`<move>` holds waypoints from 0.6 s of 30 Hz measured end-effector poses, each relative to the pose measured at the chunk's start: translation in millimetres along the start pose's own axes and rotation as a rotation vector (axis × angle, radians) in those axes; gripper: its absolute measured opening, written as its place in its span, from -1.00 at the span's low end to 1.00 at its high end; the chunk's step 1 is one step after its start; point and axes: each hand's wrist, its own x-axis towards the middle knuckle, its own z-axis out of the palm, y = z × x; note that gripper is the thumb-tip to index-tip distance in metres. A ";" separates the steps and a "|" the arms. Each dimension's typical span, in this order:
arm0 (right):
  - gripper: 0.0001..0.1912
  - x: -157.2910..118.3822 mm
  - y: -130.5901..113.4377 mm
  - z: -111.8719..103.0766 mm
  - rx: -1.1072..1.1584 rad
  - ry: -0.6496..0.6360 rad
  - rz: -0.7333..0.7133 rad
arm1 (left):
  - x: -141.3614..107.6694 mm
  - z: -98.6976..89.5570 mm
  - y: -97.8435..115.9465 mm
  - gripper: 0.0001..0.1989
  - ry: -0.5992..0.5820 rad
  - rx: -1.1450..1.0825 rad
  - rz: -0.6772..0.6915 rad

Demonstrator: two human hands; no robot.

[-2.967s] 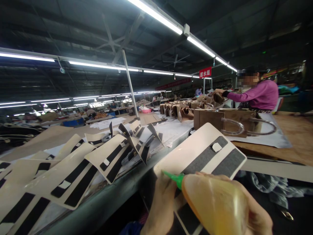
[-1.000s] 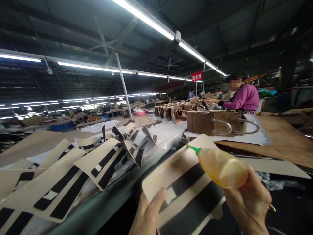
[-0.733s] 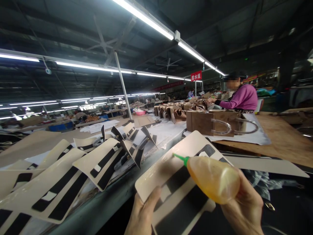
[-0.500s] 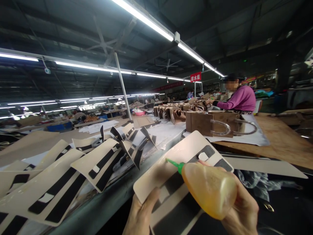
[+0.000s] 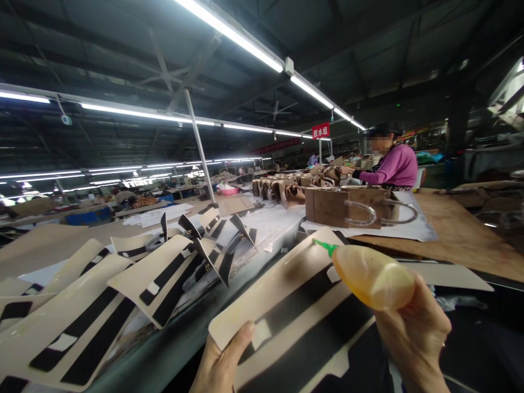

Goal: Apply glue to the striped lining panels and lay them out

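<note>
My left hand (image 5: pixel 223 357) pinches the near left corner of a beige panel with black strips (image 5: pixel 282 289), thumb on top and fingers underneath. A small white patch sits on the strip near my thumb. In my right hand (image 5: pixel 413 333) is a squeeze bottle of yellowish liquid (image 5: pixel 372 275), tilted left. Its green nozzle (image 5: pixel 323 245) points at the panel's far end, at or just above the beige surface; contact is hard to tell. The fingers behind the bottle are partly hidden.
Similar beige panels (image 5: pixel 82 316) lie overlapping on the table to the left, some curled up. Brown handbags (image 5: pixel 327 207) with wrapped handles stand on the bench ahead. Another person in a purple top (image 5: pixel 395 166) works there. A pole (image 5: pixel 199 144) rises behind the table.
The bottle has moved right and toward the panel's far end, its nozzle now near that corner. More of the panel's near part shows. The whole view has shifted slightly.
</note>
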 end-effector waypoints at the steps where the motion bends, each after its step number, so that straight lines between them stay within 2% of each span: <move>1: -0.72 3.3 2.3 -1.8 -0.040 0.028 -0.014 | -0.4 -1.1 3.1 -0.37 -0.008 0.019 -0.002; 3: -0.74 8.7 1.2 -3.3 -0.049 0.023 -0.041 | -0.6 -2.7 8.3 -0.44 -0.031 0.059 0.012; 6: -0.74 11.9 -6.7 -2.5 0.069 -0.061 -0.058 | 0.9 -4.7 9.1 -0.62 -0.043 0.072 0.064; 9: -0.76 12.5 -5.6 -4.8 0.038 -0.013 -0.020 | 2.5 -7.3 2.8 -0.73 -0.009 0.001 0.059; 12: -0.74 13.0 -1.1 -8.0 -0.056 0.062 0.009 | 3.1 -9.8 -2.0 -0.76 -0.013 -0.084 0.008; 18: -0.72 12.2 -14.1 -3.0 0.161 -0.058 -0.042 | 10.7 -17.5 -2.1 -0.68 -0.060 -0.154 -0.042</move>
